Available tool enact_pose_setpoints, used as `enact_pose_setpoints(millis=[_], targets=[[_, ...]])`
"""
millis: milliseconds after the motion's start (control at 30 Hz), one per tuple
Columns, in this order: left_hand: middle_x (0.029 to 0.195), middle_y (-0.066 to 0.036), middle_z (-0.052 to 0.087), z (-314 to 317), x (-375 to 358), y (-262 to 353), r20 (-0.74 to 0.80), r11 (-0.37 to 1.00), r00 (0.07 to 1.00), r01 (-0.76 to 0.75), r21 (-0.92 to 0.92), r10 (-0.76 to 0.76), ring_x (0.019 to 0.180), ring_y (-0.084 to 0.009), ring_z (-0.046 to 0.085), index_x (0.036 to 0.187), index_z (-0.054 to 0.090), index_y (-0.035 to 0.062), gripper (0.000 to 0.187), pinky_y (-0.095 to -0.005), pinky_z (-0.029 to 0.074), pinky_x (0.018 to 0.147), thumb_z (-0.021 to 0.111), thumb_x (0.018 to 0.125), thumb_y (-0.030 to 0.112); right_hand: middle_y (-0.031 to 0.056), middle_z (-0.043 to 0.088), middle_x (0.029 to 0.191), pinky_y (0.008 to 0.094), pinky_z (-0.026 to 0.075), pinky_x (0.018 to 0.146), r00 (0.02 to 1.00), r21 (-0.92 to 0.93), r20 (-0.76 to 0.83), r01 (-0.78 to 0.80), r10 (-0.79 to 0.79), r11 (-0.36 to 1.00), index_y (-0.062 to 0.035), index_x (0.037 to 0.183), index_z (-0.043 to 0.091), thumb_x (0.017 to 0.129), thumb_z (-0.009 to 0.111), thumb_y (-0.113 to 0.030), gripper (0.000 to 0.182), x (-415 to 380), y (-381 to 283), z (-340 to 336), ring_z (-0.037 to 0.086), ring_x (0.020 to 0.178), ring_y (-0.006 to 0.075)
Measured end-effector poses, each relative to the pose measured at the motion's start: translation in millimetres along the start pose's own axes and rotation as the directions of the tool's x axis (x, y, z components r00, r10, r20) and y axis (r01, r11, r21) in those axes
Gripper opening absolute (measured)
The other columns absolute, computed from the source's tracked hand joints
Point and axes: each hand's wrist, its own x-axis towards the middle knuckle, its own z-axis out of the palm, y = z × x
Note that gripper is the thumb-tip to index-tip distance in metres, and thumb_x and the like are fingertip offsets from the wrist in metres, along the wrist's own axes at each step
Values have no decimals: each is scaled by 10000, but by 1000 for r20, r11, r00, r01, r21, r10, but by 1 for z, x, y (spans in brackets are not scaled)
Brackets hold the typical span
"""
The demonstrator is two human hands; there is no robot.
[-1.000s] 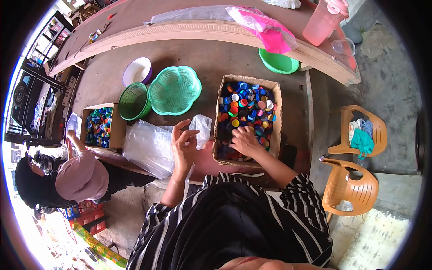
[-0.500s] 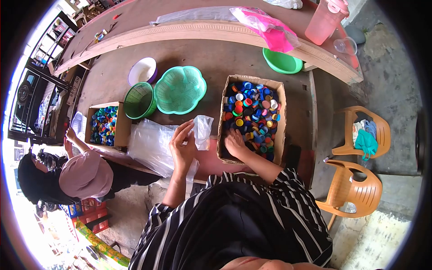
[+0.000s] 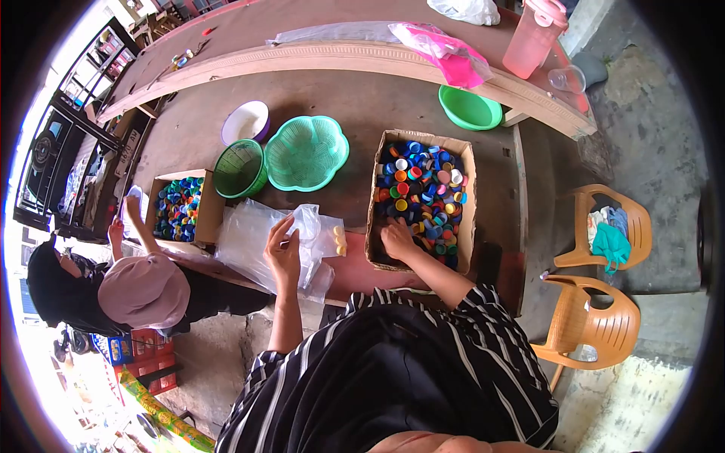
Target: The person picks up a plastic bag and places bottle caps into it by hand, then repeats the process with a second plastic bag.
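My left hand (image 3: 282, 255) is at the clear plastic bag (image 3: 308, 240), its thumb and fingers curled together on the bag's near side. Several yellow bottle caps (image 3: 340, 240) show at the bag's right end. My right hand (image 3: 397, 240) reaches into the left side of a cardboard box (image 3: 470, 196) full of loose bottle caps (image 3: 427, 185) in many colours. Its fingers are bent down among the caps; the fingertips and whatever they hold are hidden. More clear plastic (image 3: 242, 240) lies flat to the left of my left hand.
A green flower-shaped basket (image 3: 306, 155), a round green basket (image 3: 240, 170) and a white-purple bowl (image 3: 246, 121) stand behind the bags. A smaller cap box (image 3: 205, 208) is beside a seated person (image 3: 143, 291). A green basin (image 3: 470, 109) sits beneath the raised ledge (image 3: 340, 57); orange chairs (image 3: 615, 317) stand right.
My left hand has moved left. The small bag now lies stretched to the right, its yellow caps in plain sight. My right hand stays in the box.
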Motion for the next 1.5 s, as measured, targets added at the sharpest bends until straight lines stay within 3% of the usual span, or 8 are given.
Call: enact_pose_setpoints(millis=[200,367,700,800,900,1133,1267,1500], targets=[[1186,-67,675,-7,-9,5,4,997,1000,-2,-71,2,760,-95,581,1147,709,53,325,-231,518,647,663,837,-29,173,677,790,442,450,780,977,286,89,-213,195,934,-20,745,667,743,701,-161,145,-2,-1,-30,636,877,318],[1194,-70,674,-10,-19,11,22,996,1000,-11,-88,13,757,-96,585,1144,711,52,323,-234,520,647,660,836,-31,39,693,889,246,521,733,844,878,466,-478,266,-20,12,933,678,877,741,-157,189,-26,16,-71,666,830,126],[1185,-88,682,0,-25,25,66,993,995,-71,-90,77,708,-96,577,1145,708,45,334,-243,521,652,658,825,-39,75,668,1071,293,541,891,873,795,434,-255,223,-551,-1,1086,631,926,655,-63,174,-75,2,-98,664,992,197],[1182,-86,683,-1,-25,31,95,993,992,-72,-96,82,699,-98,571,1140,706,39,328,-244,520,652,657,825,-39,79,692,1040,291,543,845,809,835,535,-462,243,-299,-3,1069,661,887,699,-82,203,-77,11,-96,683,920,198],[1178,-85,684,0,-26,33,101,992,991,-81,-98,91,690,-101,565,1139,703,34,325,-244,519,650,657,826,-39,94,709,1033,304,537,798,864,617,255,-490,433,615,-34,1010,707,829,727,-97,192,-69,13,-91,696,848,219],[1169,-85,688,3,-28,39,151,993,986,-61,-105,76,699,-104,567,1139,702,33,330,-246,520,647,663,820,-44,126,609,847,445,489,771,969,270,-178,-120,172,955,-55,797,715,784,605,-72,112,3,4,-35,601,883,334],[1166,-82,689,4,-28,39,149,993,985,-74,-96,88,707,-104,572,1130,709,39,325,-241,515,648,665,820,-45,142,610,851,465,490,768,972,-150,-225,-108,72,983,-23,712,699,736,645,-116,110,21,6,-8,609,893,325],[1168,-84,689,5,-23,37,132,995,990,-35,-94,47,717,-98,575,1130,712,44,327,-236,513,652,663,821,-49,66,641,813,316,482,682,873,781,305,-458,381,425,-30,922,701,913,661,-251,225,7,36,-25,627,803,166]])
